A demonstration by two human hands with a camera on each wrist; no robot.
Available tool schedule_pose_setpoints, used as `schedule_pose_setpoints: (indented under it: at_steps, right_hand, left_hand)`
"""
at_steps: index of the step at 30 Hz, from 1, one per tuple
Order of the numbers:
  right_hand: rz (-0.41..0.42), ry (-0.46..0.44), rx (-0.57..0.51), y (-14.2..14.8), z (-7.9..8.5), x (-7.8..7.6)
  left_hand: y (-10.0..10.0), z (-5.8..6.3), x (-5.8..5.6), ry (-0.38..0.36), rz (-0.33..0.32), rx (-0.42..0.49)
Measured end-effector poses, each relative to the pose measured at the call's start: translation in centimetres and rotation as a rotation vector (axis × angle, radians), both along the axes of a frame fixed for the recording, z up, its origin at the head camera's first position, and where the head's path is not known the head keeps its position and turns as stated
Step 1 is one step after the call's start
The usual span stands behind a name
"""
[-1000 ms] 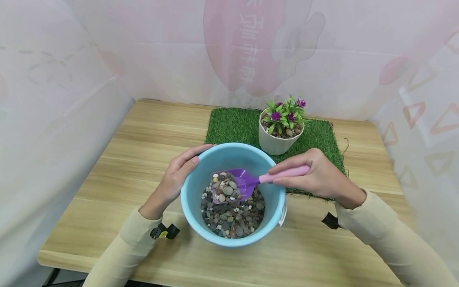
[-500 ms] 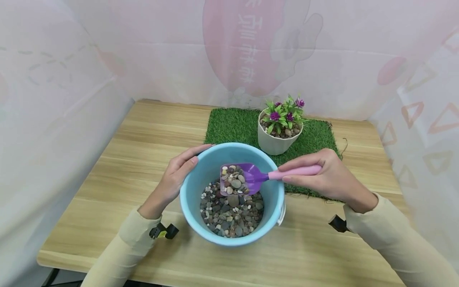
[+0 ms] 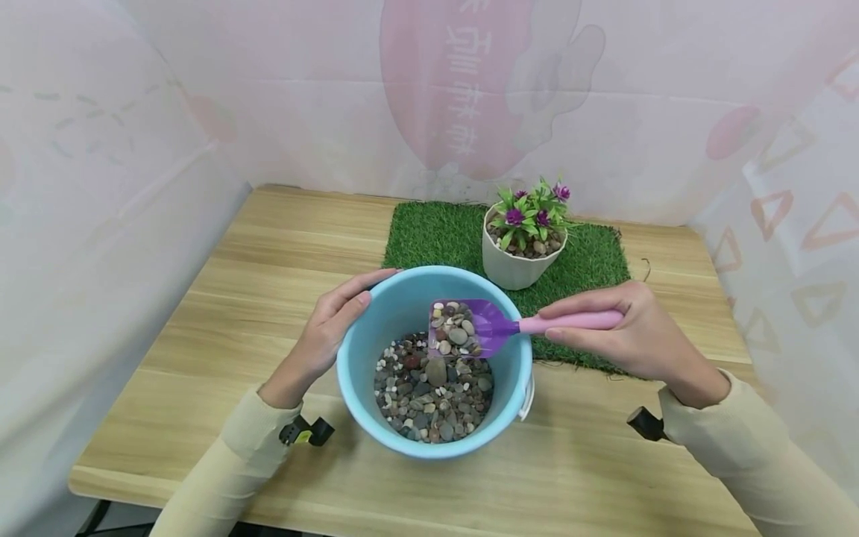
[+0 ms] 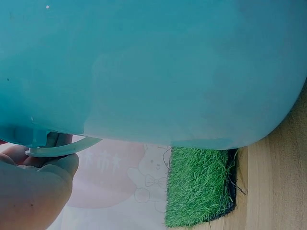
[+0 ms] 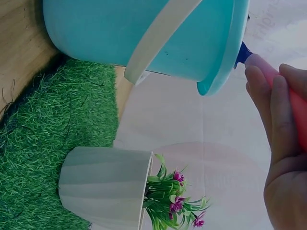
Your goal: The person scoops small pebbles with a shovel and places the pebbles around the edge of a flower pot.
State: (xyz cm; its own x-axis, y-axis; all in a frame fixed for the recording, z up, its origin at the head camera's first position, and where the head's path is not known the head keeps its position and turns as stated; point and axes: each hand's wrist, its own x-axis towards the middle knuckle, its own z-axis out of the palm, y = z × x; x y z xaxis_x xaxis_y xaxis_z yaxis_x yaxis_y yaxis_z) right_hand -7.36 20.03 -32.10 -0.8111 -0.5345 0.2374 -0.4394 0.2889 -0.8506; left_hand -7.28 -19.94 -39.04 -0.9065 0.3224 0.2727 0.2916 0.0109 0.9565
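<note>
My right hand (image 3: 631, 332) grips the pink handle of a purple toy shovel (image 3: 495, 328). Pebbles (image 3: 456, 332) of mixed colours fill its scoop, which hangs over the inside of a light blue bucket (image 3: 352, 399) near the right rim. More pebbles (image 3: 432, 406) cover the bucket's bottom. My left hand (image 3: 325, 321) holds the bucket's left side at the rim, thumb along the edge. In the left wrist view its fingers curl by the white bail handle (image 4: 62, 149). The right wrist view shows the pink grip (image 5: 264, 69) between my fingers, the scoop mostly hidden behind the rim.
Behind the bucket, a white pot (image 3: 513, 267) with purple flowers and pebbles stands on a green artificial grass mat (image 3: 429, 231). The wooden table (image 3: 268, 253) is enclosed by printed fabric walls (image 3: 322, 134) at the back and sides.
My right hand has moved right and slightly outward, drawing the loaded shovel from the bucket's middle toward its right rim. The left hand and bucket stay nearly still.
</note>
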Motion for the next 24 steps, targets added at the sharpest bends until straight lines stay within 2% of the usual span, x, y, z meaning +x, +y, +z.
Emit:
schedule_pose_setpoints:
  at_steps: [11,18,24]
  right_hand:
    - [-0.050,-0.004,-0.067,1.4,0.3,0.7]
    - [-0.130,-0.025,-0.022,2.4,0.9,1.1]
    - [-0.183,-0.030,-0.031,3.3,1.1,1.4]
  left_hand:
    - [0.0,0.1,0.0,0.005,0.010,-0.014]
    - [-0.1,0.2,0.1,-0.003,0.007,-0.021]
    - [-0.1,0.1,0.1,-0.005,0.009,-0.010]
